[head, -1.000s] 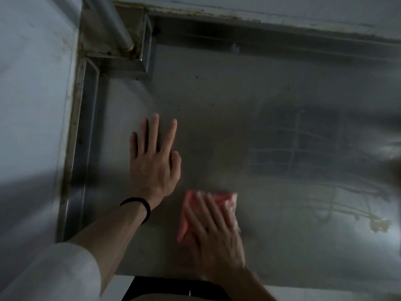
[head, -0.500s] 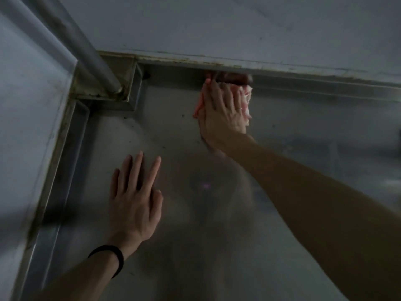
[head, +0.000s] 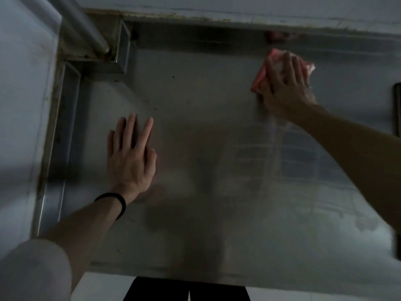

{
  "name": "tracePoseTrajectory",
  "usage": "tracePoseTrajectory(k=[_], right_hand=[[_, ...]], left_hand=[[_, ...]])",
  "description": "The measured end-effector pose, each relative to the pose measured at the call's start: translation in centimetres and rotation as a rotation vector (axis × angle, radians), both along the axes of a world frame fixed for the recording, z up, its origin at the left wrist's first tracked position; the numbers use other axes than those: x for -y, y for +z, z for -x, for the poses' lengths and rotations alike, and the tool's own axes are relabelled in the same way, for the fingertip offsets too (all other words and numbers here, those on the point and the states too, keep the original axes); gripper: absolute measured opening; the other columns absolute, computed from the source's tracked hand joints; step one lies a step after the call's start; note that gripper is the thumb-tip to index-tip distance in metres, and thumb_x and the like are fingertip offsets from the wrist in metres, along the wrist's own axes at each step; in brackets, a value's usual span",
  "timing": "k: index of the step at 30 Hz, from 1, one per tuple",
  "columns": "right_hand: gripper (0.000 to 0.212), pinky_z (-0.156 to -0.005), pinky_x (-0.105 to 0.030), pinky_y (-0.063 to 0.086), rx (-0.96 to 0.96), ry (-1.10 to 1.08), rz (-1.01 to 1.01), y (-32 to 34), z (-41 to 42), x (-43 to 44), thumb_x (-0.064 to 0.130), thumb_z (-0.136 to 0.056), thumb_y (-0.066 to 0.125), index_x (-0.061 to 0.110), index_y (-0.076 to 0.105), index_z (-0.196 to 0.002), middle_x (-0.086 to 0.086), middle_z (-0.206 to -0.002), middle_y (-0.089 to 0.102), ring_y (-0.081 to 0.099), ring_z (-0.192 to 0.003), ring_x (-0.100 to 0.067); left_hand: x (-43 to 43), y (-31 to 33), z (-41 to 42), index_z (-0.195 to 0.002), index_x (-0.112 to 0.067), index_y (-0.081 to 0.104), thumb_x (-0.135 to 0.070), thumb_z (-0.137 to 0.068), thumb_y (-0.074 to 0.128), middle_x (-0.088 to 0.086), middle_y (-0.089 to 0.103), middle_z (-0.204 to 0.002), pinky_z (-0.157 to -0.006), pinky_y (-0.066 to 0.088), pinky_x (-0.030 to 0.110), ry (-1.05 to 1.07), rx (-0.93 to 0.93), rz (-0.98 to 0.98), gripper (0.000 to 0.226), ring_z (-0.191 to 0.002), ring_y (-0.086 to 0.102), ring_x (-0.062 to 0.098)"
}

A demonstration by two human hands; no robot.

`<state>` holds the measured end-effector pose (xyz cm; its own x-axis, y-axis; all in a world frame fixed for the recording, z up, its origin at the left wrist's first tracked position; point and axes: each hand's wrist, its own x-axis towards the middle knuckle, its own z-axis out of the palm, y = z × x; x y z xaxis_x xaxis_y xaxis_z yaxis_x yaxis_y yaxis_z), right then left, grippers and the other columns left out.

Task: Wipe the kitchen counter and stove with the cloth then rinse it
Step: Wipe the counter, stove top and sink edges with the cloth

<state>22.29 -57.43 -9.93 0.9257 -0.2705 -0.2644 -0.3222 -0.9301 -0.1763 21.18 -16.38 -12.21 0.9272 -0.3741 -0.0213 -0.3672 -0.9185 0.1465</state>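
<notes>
A pink cloth (head: 259,80) lies flat on the shiny steel counter (head: 195,109), near its back edge on the right. My right hand (head: 284,88) presses down on the cloth with straight, spread fingers and covers most of it. My left hand (head: 130,155) rests flat on the counter at the left, fingers straight, holding nothing. A black band circles that wrist. No stove is clearly in view.
A metal pipe (head: 84,27) runs down into a boxed steel corner (head: 108,59) at the back left. A raised steel lip (head: 58,148) borders the counter's left side, against a pale wall. A dark object (head: 397,109) sits at the right edge.
My right hand has slid the cloth from the near edge up to the back wall, then rightwards along the back. The left hand stays flat in place.
</notes>
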Motion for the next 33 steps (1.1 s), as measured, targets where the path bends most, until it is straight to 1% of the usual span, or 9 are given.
tracePoseTrajectory(k=[5,9,14,18,20,23,26,30,33], right_hand=[[0.065,-0.129,-0.055,-0.007,0.026,0.025,0.061,-0.7,-2.2,-5.8,0.047,-0.109,0.028,0.025,0.009,-0.167,-0.025,-0.172,-0.003,-0.005,-0.158,-0.047],[0.064,-0.130,-0.051,-0.007,0.122,0.055,0.035,-0.9,-0.1,-9.2,0.044,-0.111,0.025,0.018,0.009,-0.167,-0.018,-0.174,0.001,-0.002,-0.161,-0.038],[0.062,-0.127,-0.057,0.014,0.223,0.068,-0.047,-0.4,14.9,-16.5,0.041,-0.108,0.042,0.019,0.026,-0.164,-0.015,-0.173,0.013,0.008,-0.161,-0.036],[0.064,-0.123,-0.063,0.024,0.112,0.065,-0.139,-0.2,29.8,-23.7,0.044,-0.104,0.043,0.024,0.029,-0.164,-0.012,-0.174,0.012,0.013,-0.160,-0.037],[0.070,-0.120,-0.061,0.026,0.051,0.070,-0.141,0.2,33.0,-25.7,0.044,-0.097,0.049,0.027,0.031,-0.163,-0.011,-0.174,0.013,0.016,-0.160,-0.037],[0.067,-0.122,-0.060,0.023,0.043,0.079,-0.145,0.1,30.7,-24.8,0.045,-0.100,0.046,0.028,0.031,-0.163,-0.013,-0.173,0.015,0.014,-0.160,-0.037],[0.059,-0.126,-0.058,0.017,0.090,0.072,-0.075,-0.5,22.9,-20.9,0.046,-0.107,0.039,0.027,0.032,-0.163,-0.017,-0.172,0.016,0.014,-0.159,-0.040],[0.060,-0.129,-0.053,0.007,0.133,0.020,-0.014,-1.4,10.9,-14.5,0.047,-0.108,0.029,0.028,0.025,-0.165,-0.019,-0.172,0.012,0.010,-0.160,-0.040],[0.061,-0.130,-0.051,0.001,0.117,-0.051,-0.046,-1.8,6.3,-11.3,0.049,-0.108,0.026,0.032,0.019,-0.166,-0.016,-0.174,0.006,0.003,-0.161,-0.037]], left_hand=[[-0.4,-0.6,-0.2,-0.166,-0.034,0.025,-0.040,-0.097,0.038,0.009,0.018,-0.175,-0.128,0.016,0.056,-0.008,0.036,0.001,0.070,-0.159,0.020,0.038],[-0.3,-0.6,-0.2,-0.165,-0.033,0.025,-0.041,-0.097,0.038,0.010,0.019,-0.174,-0.128,0.016,0.056,-0.004,0.039,-0.003,0.070,-0.159,0.021,0.039],[-0.4,-0.4,-0.3,-0.166,-0.035,0.022,-0.042,-0.099,0.035,0.007,0.016,-0.175,-0.129,0.013,0.055,-0.008,0.012,0.014,0.068,-0.159,0.018,0.038],[-0.7,-0.9,-0.4,-0.166,-0.037,0.018,-0.041,-0.099,0.038,0.008,0.016,-0.175,-0.129,0.012,0.055,-0.008,0.025,0.008,0.071,-0.158,0.019,0.037],[-0.7,-1.0,-0.3,-0.167,-0.037,0.016,-0.042,-0.100,0.036,0.008,0.015,-0.175,-0.129,0.012,0.055,-0.018,0.016,0.000,0.070,-0.159,0.017,0.037],[-0.7,-0.7,-0.3,-0.167,-0.034,0.016,-0.041,-0.101,0.036,0.012,0.014,-0.175,-0.129,0.012,0.060,-0.035,-0.016,0.011,0.070,-0.159,0.015,0.040],[-0.2,0.8,-0.2,-0.166,-0.031,0.018,-0.037,-0.097,0.038,0.015,0.015,-0.174,-0.128,0.009,0.063,-0.038,-0.084,0.073,0.072,-0.159,0.014,0.043],[3.8,2.7,1.9,-0.167,-0.032,0.018,-0.033,-0.096,0.038,0.012,0.011,-0.176,-0.130,0.007,0.059,-0.152,-0.148,0.068,0.074,-0.161,0.014,0.038],[7.2,3.1,3.4,-0.167,-0.031,0.021,-0.032,-0.098,0.037,0.011,0.009,-0.176,-0.130,0.006,0.055,-0.228,-0.199,0.136,0.071,-0.161,0.013,0.037]])
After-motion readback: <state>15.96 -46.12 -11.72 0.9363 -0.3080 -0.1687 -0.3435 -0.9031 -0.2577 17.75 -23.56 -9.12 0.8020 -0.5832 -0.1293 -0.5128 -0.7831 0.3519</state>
